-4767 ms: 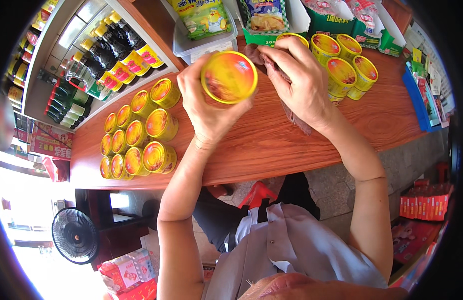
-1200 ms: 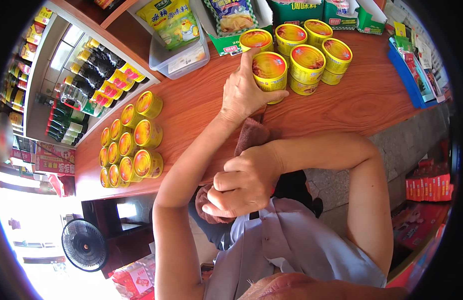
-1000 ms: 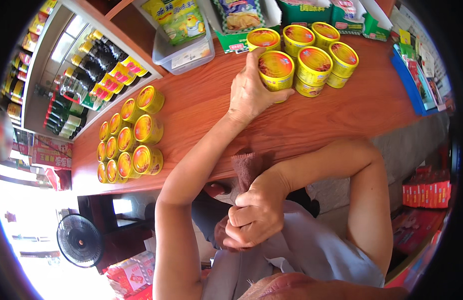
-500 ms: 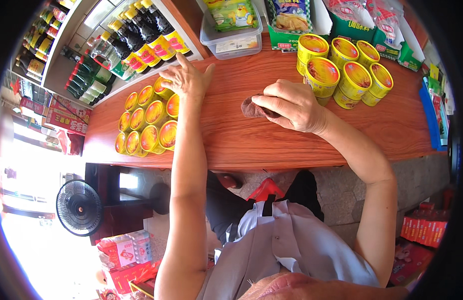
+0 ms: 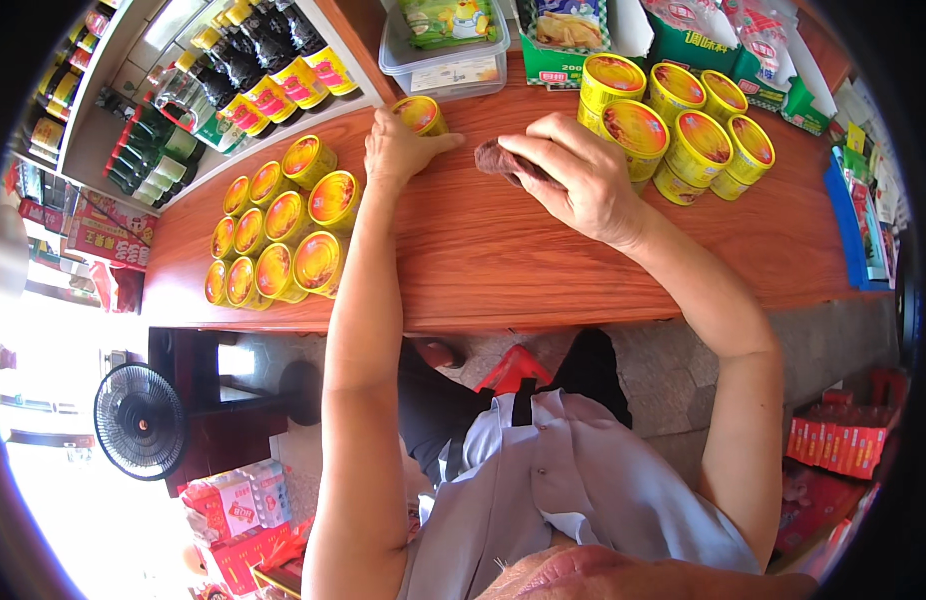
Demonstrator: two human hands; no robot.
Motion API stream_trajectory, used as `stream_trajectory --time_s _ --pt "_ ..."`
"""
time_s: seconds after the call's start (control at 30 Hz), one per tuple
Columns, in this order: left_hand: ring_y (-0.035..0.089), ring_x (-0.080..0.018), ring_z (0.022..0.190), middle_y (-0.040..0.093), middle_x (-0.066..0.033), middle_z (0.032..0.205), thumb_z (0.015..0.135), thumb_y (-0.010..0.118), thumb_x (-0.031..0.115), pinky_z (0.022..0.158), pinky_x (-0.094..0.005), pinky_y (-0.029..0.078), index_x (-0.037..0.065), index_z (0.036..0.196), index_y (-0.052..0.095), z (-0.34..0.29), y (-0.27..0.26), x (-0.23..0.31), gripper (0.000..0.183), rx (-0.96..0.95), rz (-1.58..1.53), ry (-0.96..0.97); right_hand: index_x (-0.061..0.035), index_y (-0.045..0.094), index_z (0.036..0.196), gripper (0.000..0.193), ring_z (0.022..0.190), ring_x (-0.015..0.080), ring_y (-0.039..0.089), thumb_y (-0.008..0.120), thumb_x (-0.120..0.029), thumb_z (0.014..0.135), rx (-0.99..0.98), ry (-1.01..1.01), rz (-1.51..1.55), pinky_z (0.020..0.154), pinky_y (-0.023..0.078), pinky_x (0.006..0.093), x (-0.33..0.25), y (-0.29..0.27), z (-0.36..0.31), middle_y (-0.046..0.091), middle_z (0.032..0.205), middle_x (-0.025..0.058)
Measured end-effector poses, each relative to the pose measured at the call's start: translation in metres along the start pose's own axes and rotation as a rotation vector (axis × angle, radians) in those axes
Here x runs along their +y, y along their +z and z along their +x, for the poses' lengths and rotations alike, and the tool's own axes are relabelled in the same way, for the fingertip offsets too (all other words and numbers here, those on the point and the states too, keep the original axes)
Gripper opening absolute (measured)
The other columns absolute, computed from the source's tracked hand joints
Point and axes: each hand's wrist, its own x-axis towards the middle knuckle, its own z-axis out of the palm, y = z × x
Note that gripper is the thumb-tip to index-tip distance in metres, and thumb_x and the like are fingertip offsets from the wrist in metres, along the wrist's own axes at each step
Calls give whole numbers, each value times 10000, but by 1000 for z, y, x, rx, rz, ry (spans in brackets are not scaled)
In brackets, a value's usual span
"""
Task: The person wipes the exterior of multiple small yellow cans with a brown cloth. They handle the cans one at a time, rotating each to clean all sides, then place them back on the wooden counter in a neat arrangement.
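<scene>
left hand (image 5: 396, 148) half-open round a tin (image 5: 416, 114) at 11 o'clock, guess it's chunky, can't tell if gripping, right hand (image 5: 585, 188) pinches a rag (image 5: 501, 163)

Yellow-and-red tins (image 5: 420, 114), brown cloth (image 5: 500, 160)

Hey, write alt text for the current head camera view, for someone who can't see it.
A person's left hand holds a yellow can at a wood-grain counter, while the right hand grips a brown cloth. Similar cans stand in rows at left and stacked at right. Bottles line the upper left; green boxes stand behind.
</scene>
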Motion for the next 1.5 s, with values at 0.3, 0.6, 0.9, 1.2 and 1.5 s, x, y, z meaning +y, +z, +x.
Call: stream_trajectory --time_s 0.3,0.6,0.9,1.2,1.5 --pt "625 -385 1113 632 -180 1165 617 964 247 949 -460 530 14 1258 535 -30 -14 49 806 287 -381 531 -107 699 1157 456 828 196 668 852 -95 727 46 24 -121 665 585 323 1 -10 6 610 994 33" --pt "588 -327 1086 620 -118 1168 551 976 166 932 -429 517 54 1294 565 -77 -52 79 856 662 -435 1011 -65 728 1095 449 791 203 656 857 -69 665 244 -84 -298 638 550 327 -4 -41 29 612 936 50" --pt "597 -317 1046 610 -111 1151 636 873 85 894 -415 517 84 1270 645 -77 -46 81 674 606 -421 1109 -17 742 1068 377 738 202 648 832 -49 703 127 -156 -244 588 538 324 -26 -34 19 640 941 66" --pt "602 -295 1083 648 -104 1207 580 985 178 916 -409 535 54 1304 589 -83 -47 82 834 652 -329 1138 -70 680 941 278 723 195 630 843 -73 715 264 -48 -416 600 530 323 -10 -48 34 573 852 38" --pt "578 -309 1037 641 -95 1146 580 915 137 916 -425 490 85 1302 610 -75 -41 79 786 633 -467 914 -38 721 1004 327 736 199 657 861 -31 709 55 -1 -210 601 554 340 -30 -35 25 633 896 57"
